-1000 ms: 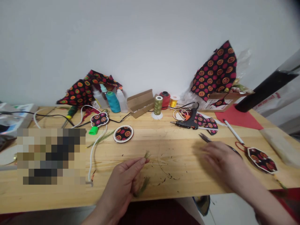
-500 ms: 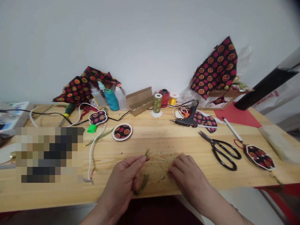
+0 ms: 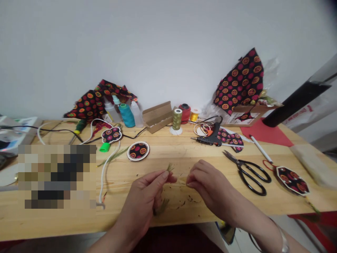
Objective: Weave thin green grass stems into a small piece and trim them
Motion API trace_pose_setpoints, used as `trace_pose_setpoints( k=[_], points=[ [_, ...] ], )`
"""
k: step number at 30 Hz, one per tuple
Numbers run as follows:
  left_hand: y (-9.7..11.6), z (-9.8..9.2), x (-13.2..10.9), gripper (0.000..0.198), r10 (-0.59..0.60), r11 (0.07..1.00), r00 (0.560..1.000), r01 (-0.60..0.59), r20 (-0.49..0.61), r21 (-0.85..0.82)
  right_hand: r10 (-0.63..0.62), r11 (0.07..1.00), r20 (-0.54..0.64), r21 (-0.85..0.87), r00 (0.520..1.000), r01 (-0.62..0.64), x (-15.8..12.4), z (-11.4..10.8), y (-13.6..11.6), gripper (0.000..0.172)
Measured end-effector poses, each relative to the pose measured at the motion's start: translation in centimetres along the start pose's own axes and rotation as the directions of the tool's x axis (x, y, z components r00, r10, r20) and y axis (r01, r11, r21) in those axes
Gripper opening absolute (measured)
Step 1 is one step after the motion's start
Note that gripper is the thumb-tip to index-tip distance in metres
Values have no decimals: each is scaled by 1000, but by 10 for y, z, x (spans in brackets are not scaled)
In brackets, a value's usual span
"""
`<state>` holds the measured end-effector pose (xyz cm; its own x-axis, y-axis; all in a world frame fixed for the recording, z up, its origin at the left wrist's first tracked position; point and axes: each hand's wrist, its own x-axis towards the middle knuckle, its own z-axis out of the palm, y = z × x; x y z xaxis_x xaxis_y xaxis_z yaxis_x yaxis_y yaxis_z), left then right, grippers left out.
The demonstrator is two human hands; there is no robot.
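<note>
Left hand (image 3: 143, 198) pinching green threads (image 3: 170, 167) — right hand (image 3: 209, 186) near.

Soft, moderately bright light falls evenly, turning the wall (image 3: 158, 52) a flat grey and leaving a paler sheen midway across the surface (image 3: 79, 225); its source I can't tell. Faint, soft-edged shadows lie near my left hand (image 3: 146, 196) and right hand (image 3: 212, 188). The scissors (image 3: 238, 163) glint slightly. My fine green strands (image 3: 170, 167) look smeared, the top right corner darkens, and a pixelated patch (image 3: 56, 175) masks the left.
</note>
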<state>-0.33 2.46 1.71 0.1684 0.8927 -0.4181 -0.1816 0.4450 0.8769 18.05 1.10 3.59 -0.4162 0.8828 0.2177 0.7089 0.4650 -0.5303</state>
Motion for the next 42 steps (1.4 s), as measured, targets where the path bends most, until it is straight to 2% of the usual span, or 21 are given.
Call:
trace_pose_setpoints(
  k=[5,9,13,15,18,20,25,28,32,34,36,42],
  points=[
    [24,14,9,30,58,998,997,-57,52,-16,-51,995,-42,-91,998,47,35,-20,0,17],
    [35,20,20,27,77,997,991,-74,112,-32,-44,998,-89,-52,995,39,58,-31,6,17],
    [39,21,37,25,100,994,986,-92,134,-64,-79,997,-154,10,985,81,78,-33,20,17],
    [42,21,48,24,127,987,982,-111,141,-115,-24,991,-234,123,972,54,88,-30,29,16],
    [44,21,63,22,172,965,975,-138,141,-223,201,903,-313,426,928,-52,102,-23,39,16],
    [44,21,72,21,192,954,972,-152,136,-259,301,820,-279,564,912,-98,106,-16,43,17],
    [35,17,78,20,211,941,969,-166,128,-296,380,685,-156,710,912,-164,104,0,44,21],
    [31,15,76,20,208,940,968,-159,137,-301,399,605,-95,775,912,-184,101,2,42,19],
    [30,14,73,19,215,941,965,-164,148,-297,365,380,49,904,930,-197,99,2,39,16],
    [29,15,73,18,221,942,964,-172,149,-287,340,303,81,934,937,-190,98,2,37,16],
    [29,15,72,18,225,943,963,-176,151,-281,332,284,82,941,940,-182,98,2,36,14],
    [28,16,71,17,232,946,962,-189,141,-262,299,319,76,932,951,-174,96,1,34,10]
  ],
)
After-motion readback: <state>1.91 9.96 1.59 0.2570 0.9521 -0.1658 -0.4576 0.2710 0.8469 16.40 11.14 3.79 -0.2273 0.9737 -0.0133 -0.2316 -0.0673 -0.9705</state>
